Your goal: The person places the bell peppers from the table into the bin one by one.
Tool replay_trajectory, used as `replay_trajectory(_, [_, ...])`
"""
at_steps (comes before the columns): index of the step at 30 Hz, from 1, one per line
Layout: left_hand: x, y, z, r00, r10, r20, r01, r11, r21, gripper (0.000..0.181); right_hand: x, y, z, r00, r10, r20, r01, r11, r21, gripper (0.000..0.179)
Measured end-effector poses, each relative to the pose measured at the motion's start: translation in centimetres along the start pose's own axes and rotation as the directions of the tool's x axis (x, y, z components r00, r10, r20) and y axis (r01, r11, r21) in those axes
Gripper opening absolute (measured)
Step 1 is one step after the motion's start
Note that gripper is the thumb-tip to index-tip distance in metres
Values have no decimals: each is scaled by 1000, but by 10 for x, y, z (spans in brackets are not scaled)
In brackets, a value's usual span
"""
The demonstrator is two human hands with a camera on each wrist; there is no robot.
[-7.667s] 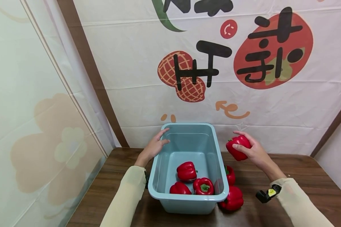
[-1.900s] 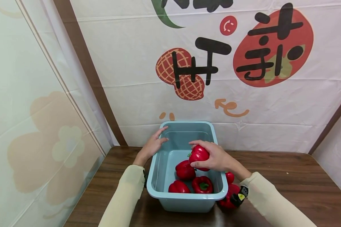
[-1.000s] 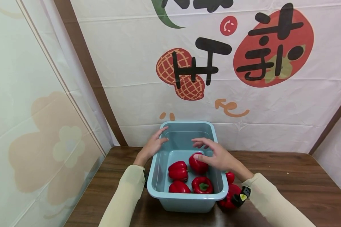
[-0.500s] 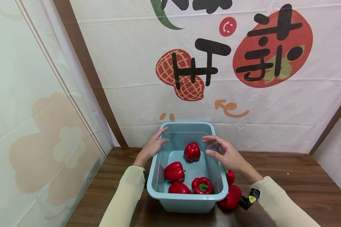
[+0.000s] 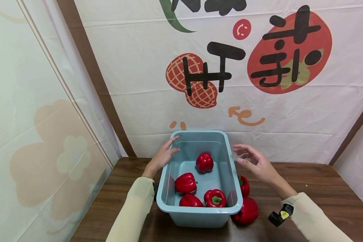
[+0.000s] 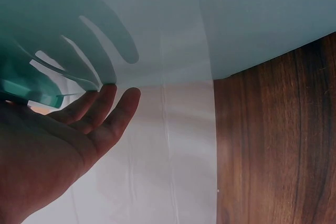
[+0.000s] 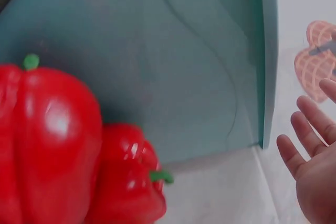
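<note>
A light blue plastic tub (image 5: 199, 210) stands on the table with several red bell peppers inside. One bell pepper (image 5: 204, 162) lies toward its far end, another (image 5: 186, 183) at the left, and a third (image 5: 215, 198) near the front with its green stem up. My left hand (image 5: 163, 156) rests at the tub's left rim, thumb and a finger over the edge; its other fingers reach along the outer wall in the left wrist view. My right hand (image 5: 255, 164) hovers, fingers relaxed and holding nothing, just outside the right rim.
Outside the tub's right wall, two more red peppers sit on the wooden table (image 5: 305, 201): a near pepper (image 5: 247, 211) and a farther pepper (image 5: 244, 186), partly hidden by the tub. A printed white cloth (image 5: 157, 111) hangs behind the table.
The right hand carried a bell pepper into the tub, let it go and withdrew right past the rim. The left pepper in the tub shifted left. The left hand stayed put.
</note>
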State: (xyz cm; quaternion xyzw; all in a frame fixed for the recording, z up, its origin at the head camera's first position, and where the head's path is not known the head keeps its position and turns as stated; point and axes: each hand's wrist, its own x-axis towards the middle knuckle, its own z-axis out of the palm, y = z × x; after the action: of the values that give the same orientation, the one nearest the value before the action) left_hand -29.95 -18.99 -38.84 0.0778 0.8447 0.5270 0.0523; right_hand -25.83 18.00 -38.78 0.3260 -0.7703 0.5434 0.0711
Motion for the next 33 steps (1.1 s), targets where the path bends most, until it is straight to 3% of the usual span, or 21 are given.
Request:
replay_trajectory(7, [-1, -1, 1, 1000, -6, 0, 6, 1000, -10, 57, -13, 17, -8, 999, 43, 0, -43, 999, 22, 43])
replay_trajectory(13, [-1, -1, 1, 1000, -10, -7, 10, 1000, -3, 58, -23, 36, -11, 992, 111, 54, -113, 993, 33, 47])
replay_trajectory(21, [-1, 1, 1, 1000, -10, -5, 10, 1000, 2, 58, -35, 56, -7, 979, 168, 118, -166, 986, -31, 54])
replay_trajectory(26, [-1, 2, 1, 1000, -3, -3, 4, 1000, 12, 59, -39, 67, -4, 959, 242, 149, -241, 970, -28, 59])
replay_trajectory(33, [-1, 2, 0, 1000, -6, 2, 6, 1000, -15, 58, -43, 81, 2, 915, 321, 243, -337, 941, 24, 65])
